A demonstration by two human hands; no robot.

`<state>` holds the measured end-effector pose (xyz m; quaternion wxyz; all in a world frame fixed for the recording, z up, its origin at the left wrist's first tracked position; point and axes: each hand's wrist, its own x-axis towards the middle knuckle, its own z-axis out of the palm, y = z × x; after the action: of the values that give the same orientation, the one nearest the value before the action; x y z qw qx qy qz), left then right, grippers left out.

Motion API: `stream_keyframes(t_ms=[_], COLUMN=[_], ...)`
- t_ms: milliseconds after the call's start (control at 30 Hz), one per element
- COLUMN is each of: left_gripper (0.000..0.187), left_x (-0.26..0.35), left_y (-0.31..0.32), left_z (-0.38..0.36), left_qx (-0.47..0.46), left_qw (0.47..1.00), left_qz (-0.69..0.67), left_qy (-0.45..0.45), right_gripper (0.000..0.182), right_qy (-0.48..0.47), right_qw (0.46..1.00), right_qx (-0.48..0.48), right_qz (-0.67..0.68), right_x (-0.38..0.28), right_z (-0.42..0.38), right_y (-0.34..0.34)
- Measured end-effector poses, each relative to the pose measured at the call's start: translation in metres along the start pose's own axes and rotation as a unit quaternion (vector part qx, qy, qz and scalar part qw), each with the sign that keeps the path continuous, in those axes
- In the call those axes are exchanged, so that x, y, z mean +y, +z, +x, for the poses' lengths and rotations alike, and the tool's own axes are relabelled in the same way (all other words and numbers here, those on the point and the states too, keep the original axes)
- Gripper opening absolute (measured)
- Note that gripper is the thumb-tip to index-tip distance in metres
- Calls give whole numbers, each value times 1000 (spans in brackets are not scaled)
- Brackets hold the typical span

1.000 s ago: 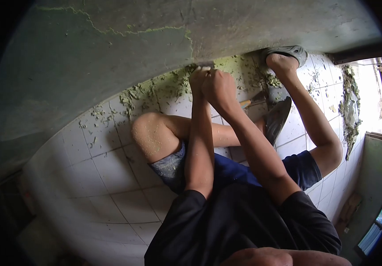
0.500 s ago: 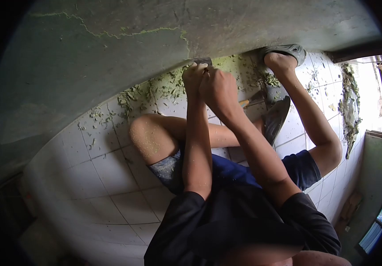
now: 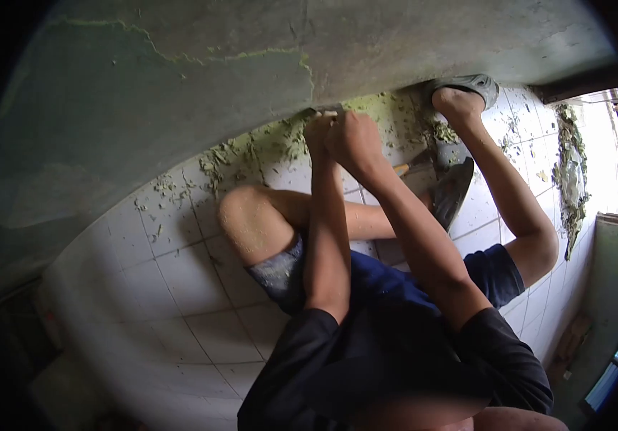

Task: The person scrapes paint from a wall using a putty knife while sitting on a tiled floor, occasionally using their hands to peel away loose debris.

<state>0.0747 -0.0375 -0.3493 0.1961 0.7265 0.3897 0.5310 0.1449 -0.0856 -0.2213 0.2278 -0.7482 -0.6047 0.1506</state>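
Left hand [image 3: 318, 133]: had fingers pressed together, apparently pinching the dark flat tool [image 3: 334, 108] near its front.
Right hand [image 3: 358, 140]: was curled into a fist against the left, seemingly around the same tool; could not be made out inside the grip.
Tool position: showed only as a sliver past the fingers, low at the foot of the wall [image 3: 180, 93].
Loose flakes [image 3: 216, 161]: lay scattered along the wall on the tiled floor [image 3: 194, 280].
Yellow-handled tool [image 3: 401, 169]: rested on the floor near the lower shoe [image 3: 456, 190].
Knuckle risk: could have scraped on the wall if pushed too hard, being so close.
Foot risk: could have knocked the yellow-handled tool or skidded on flakes if shifted carelessly.
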Motion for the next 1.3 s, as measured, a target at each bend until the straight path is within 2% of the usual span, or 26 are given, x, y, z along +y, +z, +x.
stream_keyframes(t_ms=[33, 67, 133, 233, 300, 333, 367, 400, 467, 500, 533, 600, 633, 667, 733, 767, 800, 867, 900, 933, 1000, 1033, 1133, 1167, 1233, 1300], left_gripper=[19, 21, 22, 21, 20, 19, 17, 17, 11, 9, 9, 12, 14, 14, 13, 9, 9, 8, 10, 10, 9, 10, 14, 13, 13, 13], left_x=[21, 36, 37, 21, 9, 14, 12, 11, -7, -23, -8, 20, 5, -15, 13, 12, 5, -17, -13, -9, -2, -11, -30, -33, -42, -45], left_y=[-3, -4, 2, 1, 4, -1, -15, -14, -8, -1, -11, -31, -20, -11, -27, -32, -29, -23, -25, -30, -41, -36, -31, -27, -38, -24], left_z=[11, 15, 7, 10, 4, 4, 10, 9, 3, -10, -1, 16, 10, 2, 13, 12, 4, -8, -2, 6, 7, -1, -10, -14, -28, -19], left_qx=[51, 94, 94, 92, 95, 93, -14, -13, 98, 27, 26, -3, 7, 11, 57, 16, 14, -64, 1, 2, -35, -41, -42, -3, -9, -7], left_qw=[947, 789, 776, 898, 951, 969, 990, 990, 991, 992, 991, 995, 994, 994, 995, 1000, 1000, 993, 997, 997, 998, 997, 994, 992, 990, 992], left_qz=[-247, -469, -477, -333, -229, -175, -121, -121, 53, -97, -98, 72, 106, 107, 65, 9, 9, 98, 80, 81, 18, 31, 97, -59, -56, -45], left_qy=[-199, -385, -401, -270, -185, -144, -72, -67, 72, -83, -90, 66, -11, -7, 50, -11, -9, -10, 17, 14, -46, -64, -39, -112, -129, -120], right_gripper=[27, 27, 27, 29, 29, 29, 30, 31, 32, 33, 33, 33, 29, 27, 27, 28, 28, 28, 28, 27, 27, 28, 30, 30, 30, 29], right_qy=[-3, 18, 46, 6, 23, 26, 22, 11, -7, 8, 27, 0, 11, 23, 20, 22, 23, 4, -1, 15, 40, 20, -9, -6, -6, -21], right_qw=[1000, 999, 997, 999, 998, 998, 999, 999, 999, 997, 996, 995, 997, 998, 998, 998, 998, 1000, 1000, 999, 997, 999, 999, 998, 999, 999], right_qx=[7, 28, 40, 40, 41, 36, 28, 26, 45, 56, 63, 70, 44, 15, 18, 21, 23, 3, 8, 17, 18, 3, 16, 31, 13, 16], right_qz=[1, 23, 41, 15, 48, 45, 29, 15, 29, 43, 57, 73, 64, 50, 52, 56, 57, 25, 25, 42, 58, 43, 46, 58, 44, 38], right_x=[-6, -14, -10, -16, -21, -16, -12, -10, -15, -23, -27, -23, -24, -22, -31, -33, -27, -17, -24, -33, -35, -31, -35, -36, -27, -30], right_z=[3, -7, -16, -3, -17, -16, -13, -7, -5, -11, -19, -23, -19, -14, -13, -19, -19, -9, -6, -12, -21, -14, -13, -16, -16, -13], right_y=[-6, -17, -13, -7, -21, -13, -1, 8, 2, -8, -13, -9, -7, -5, -9, -11, -6, 11, 5, -5, -2, 6, 3, -2, 13, 15])
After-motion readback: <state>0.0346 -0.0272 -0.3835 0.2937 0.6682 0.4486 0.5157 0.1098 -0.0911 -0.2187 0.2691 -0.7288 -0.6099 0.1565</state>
